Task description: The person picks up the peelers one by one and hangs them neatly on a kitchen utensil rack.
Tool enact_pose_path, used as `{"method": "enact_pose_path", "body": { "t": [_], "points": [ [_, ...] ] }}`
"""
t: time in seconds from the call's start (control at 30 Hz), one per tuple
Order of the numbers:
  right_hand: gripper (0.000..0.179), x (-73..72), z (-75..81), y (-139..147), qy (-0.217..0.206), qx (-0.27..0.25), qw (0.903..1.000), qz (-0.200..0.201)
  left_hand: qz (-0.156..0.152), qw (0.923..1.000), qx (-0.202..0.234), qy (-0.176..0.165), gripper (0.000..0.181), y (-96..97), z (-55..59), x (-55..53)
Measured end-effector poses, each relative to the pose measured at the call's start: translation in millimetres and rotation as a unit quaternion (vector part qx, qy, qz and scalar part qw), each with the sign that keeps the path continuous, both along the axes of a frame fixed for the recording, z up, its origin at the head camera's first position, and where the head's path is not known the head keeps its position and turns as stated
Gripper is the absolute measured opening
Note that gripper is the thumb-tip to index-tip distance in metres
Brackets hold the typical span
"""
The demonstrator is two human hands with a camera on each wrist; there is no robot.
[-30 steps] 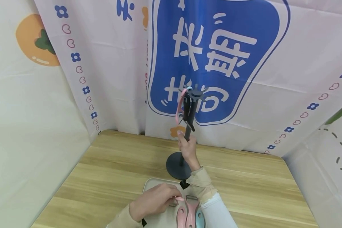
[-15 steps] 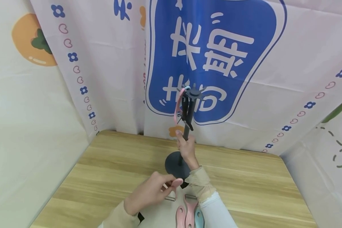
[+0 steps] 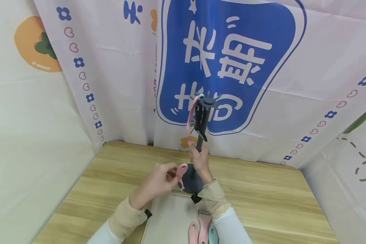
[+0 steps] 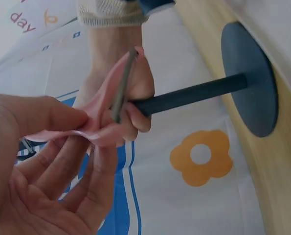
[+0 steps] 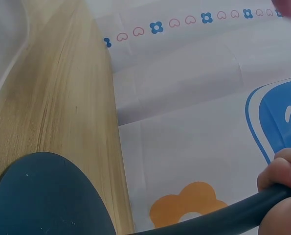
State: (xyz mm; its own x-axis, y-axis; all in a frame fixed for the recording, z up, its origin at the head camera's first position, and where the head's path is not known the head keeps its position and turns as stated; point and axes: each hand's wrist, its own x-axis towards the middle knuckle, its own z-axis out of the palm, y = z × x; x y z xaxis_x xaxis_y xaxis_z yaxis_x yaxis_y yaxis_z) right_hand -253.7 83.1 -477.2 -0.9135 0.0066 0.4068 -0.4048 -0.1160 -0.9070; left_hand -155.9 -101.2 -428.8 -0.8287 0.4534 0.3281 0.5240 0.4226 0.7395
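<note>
In the head view my left hand (image 3: pixel 156 180) pinches a pink peeler (image 3: pixel 181 172) by its handle, just left of the dark utensil stand. The left wrist view shows the peeler's metal blade (image 4: pixel 124 87) and pink frame between thumb and fingers. My right hand (image 3: pixel 200 161) grips the stand's post (image 3: pixel 204 119) above its round base (image 3: pixel 195 185). From the hooked top (image 3: pixel 209 101) hang a pink-handled utensil (image 3: pixel 189 119) and a black-handled one (image 3: pixel 198 116). Only part of the right hand shows in the right wrist view, curled round the post.
A pale tray (image 3: pixel 164 220) lies in front of the stand. On it are a pink peeler with a wide blade (image 3: pixel 204 222), another pink handle (image 3: pixel 193 233) and a blue handle (image 3: pixel 213 234). Printed cloth (image 3: pixel 134 84) hangs behind the wooden table (image 3: pixel 262 189).
My left hand has lifted the pink peeler from the tray and carried it up and forward, to beside the stand's post. The right hand keeps its grip on the post.
</note>
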Motion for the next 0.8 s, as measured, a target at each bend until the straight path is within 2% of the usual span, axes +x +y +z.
{"method": "enact_pose_path", "body": {
  "t": [0.37, 0.6, 0.8],
  "points": [
    [0.056, 0.9, -0.7, -1.4, 0.002, -0.006, 1.0000, -0.007, 0.058, 0.9975, 0.027, 0.029, 0.017, -5.7, 21.0, -45.5],
    [0.057, 1.1, -0.7, -2.3, 0.000, -0.018, 0.9998, -0.001, 0.096, 0.9939, 0.036, 0.041, 0.026, -7.8, 48.0, -70.2],
    [0.055, 0.5, 1.2, -2.0, -0.002, -0.010, 0.9999, -0.003, 0.113, 0.9914, 0.052, 0.040, 0.022, 0.0, 69.4, -94.4]
  ]
}}
